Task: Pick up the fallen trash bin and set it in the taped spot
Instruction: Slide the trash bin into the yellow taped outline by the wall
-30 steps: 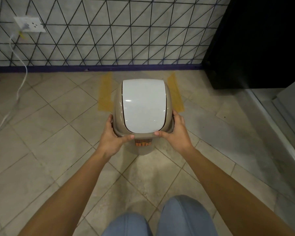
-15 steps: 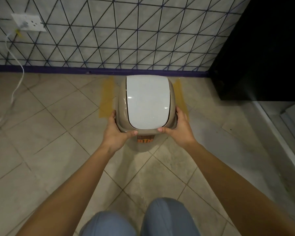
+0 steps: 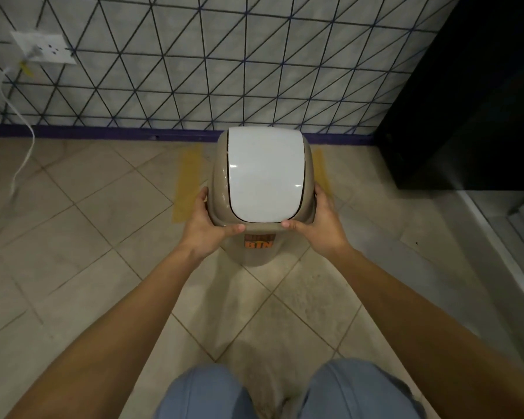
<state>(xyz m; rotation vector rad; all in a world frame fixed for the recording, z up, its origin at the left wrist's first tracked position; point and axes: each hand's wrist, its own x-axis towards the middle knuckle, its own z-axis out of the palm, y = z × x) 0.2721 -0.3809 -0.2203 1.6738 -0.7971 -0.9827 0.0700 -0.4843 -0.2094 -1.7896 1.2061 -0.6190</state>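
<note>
A beige trash bin with a white swing lid is upright, seen from above, an orange label on its near side. My left hand grips its left side at the lid rim, thumb on top. My right hand grips the right side the same way. Yellow tape strips mark the floor on both sides: the left strip is fully visible, the right strip is partly hidden by the bin and my hand. The bin lies between the strips, close to the wall.
A tiled wall with a purple skirting runs behind the bin. A dark cabinet stands at the right. A white cable hangs from a wall socket at the left. A raised pale ledge borders the right floor.
Both hands have carried the bin forward toward the wall, further in between the tape strips. My grip is unchanged.
</note>
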